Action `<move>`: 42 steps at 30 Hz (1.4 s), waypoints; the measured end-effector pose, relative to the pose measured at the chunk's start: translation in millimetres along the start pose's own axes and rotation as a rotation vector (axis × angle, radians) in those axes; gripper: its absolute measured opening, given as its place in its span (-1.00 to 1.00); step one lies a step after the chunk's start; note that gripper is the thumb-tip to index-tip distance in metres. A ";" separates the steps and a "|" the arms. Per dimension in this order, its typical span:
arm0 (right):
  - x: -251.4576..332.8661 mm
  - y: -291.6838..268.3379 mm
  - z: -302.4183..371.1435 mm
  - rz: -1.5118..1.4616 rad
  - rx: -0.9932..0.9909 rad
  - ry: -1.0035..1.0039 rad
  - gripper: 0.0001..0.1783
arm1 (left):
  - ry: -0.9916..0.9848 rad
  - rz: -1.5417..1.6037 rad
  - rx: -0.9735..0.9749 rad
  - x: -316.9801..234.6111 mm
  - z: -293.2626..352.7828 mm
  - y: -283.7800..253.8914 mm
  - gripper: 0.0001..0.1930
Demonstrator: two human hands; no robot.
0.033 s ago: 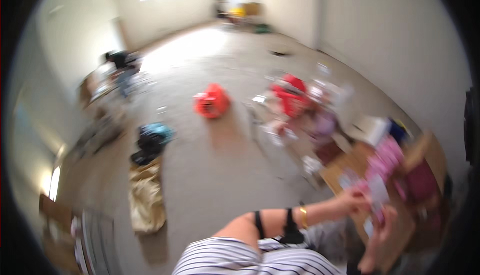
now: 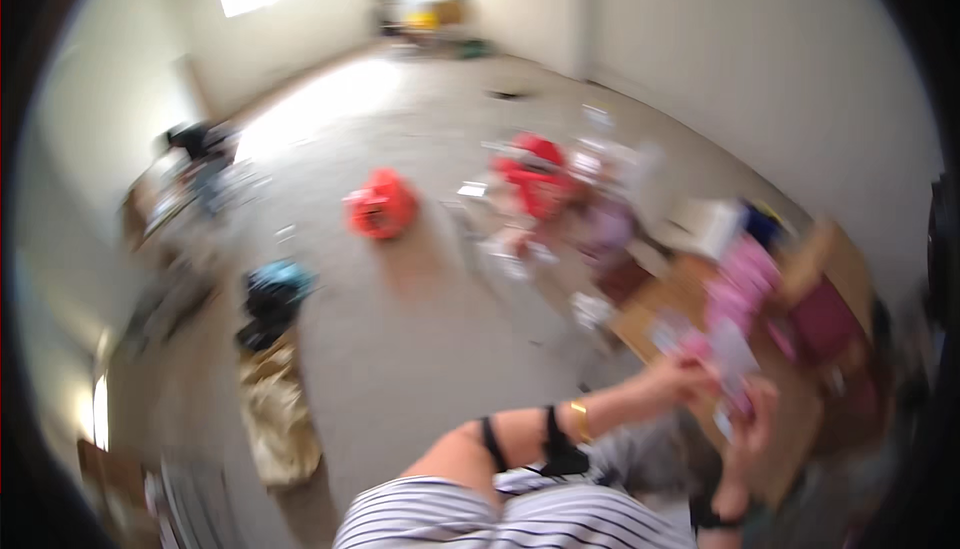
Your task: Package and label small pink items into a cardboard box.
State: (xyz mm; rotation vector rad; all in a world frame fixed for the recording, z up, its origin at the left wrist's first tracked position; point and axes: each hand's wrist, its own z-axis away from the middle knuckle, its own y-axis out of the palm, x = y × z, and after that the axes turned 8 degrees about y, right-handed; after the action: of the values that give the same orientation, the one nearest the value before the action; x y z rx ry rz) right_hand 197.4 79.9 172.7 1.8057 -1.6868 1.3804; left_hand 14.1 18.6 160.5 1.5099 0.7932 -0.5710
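My left hand (image 2: 685, 379) reaches in from the left, its fingers closed on a thin pale sheet-like piece (image 2: 736, 357) with pink at its edges. Motion blur hides its exact kind. My right hand (image 2: 755, 419) is closed on the lower end of the same piece, close to my left hand. Just beyond lies a bright pink crumpled bundle (image 2: 742, 279), over an open cardboard box (image 2: 650, 314). Whether the bundle joins the held piece, I cannot tell. A deep pink item (image 2: 822, 319) lies by the box's raised flap.
Red bags (image 2: 538, 177) and clear plastic lie beyond the box, beside a white box (image 2: 705, 227). An orange-red bag (image 2: 382, 205) stands mid-floor. A tan sack (image 2: 280, 414) and a black bag (image 2: 275, 299) lie left. Far left, a person (image 2: 205, 154) bends over.
The whole scene has shifted left in the picture as the view turned right. More of my right forearm and its black band shows. Both hands stay on the pale piece.
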 end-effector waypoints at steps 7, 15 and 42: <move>19.7 -16.8 -8.2 -0.387 0.064 0.238 -0.62 | -0.013 0.102 -0.007 -7.2 -10.1 21.1 -0.86; 8.9 -51.0 26.1 -0.767 0.005 0.400 -0.51 | -0.105 0.108 0.051 36.3 -22.5 64.3 -0.84; -17.4 -63.0 57.0 -0.525 -0.260 0.459 -0.64 | -0.088 -0.345 0.096 48.6 -29.1 72.4 -0.71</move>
State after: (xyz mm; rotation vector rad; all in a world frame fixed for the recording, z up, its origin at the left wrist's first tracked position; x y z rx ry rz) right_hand 280.5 63.1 154.6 1.4887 -1.0087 1.1605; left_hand 97.4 55.4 173.6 1.4322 0.9767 -0.9372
